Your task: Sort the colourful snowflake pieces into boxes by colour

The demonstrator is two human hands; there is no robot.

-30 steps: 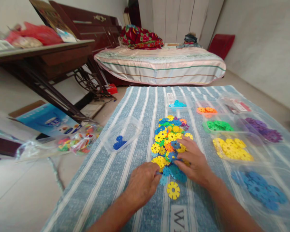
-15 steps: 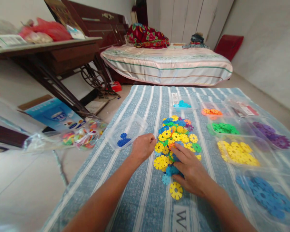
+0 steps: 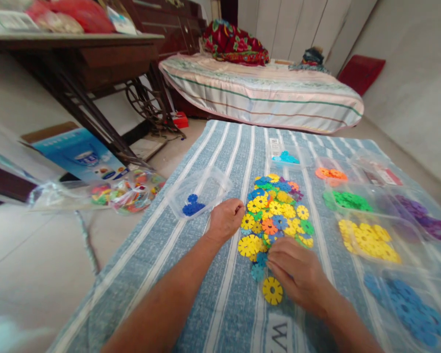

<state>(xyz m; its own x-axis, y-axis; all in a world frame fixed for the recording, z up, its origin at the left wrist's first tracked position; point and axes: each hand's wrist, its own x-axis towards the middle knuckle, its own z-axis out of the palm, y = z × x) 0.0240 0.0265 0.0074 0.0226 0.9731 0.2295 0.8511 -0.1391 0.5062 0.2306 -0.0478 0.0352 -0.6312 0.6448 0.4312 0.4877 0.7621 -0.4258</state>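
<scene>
A pile of colourful snowflake-shaped plastic discs [image 3: 275, 215] lies on a blue striped cloth [image 3: 213, 304]. My left hand [image 3: 226, 220] is curled into a loose fist at the pile's left edge, beside a clear tub [image 3: 213, 184] holding a few dark blue discs [image 3: 193, 207]. What it holds is hidden. My right hand [image 3: 297, 274] rests at the pile's near edge with its fingers bent and pressed together over teal discs. A single yellow disc [image 3: 272, 290] lies just left of it.
Clear tubs of sorted discs line the right: cyan [image 3: 285, 158], orange [image 3: 330, 173], green [image 3: 347, 200], yellow [image 3: 369, 238], purple [image 3: 422, 215], blue [image 3: 411, 306]. On the floor at left are a plastic bag of discs [image 3: 125, 193] and a blue box [image 3: 79, 157]. A dark table [image 3: 77, 54] and a bed [image 3: 264, 93] stand behind.
My left hand has moved from the pile's near edge up and left toward the tub of dark blue discs, closing into a fist. My right hand has pulled back toward me and curled.
</scene>
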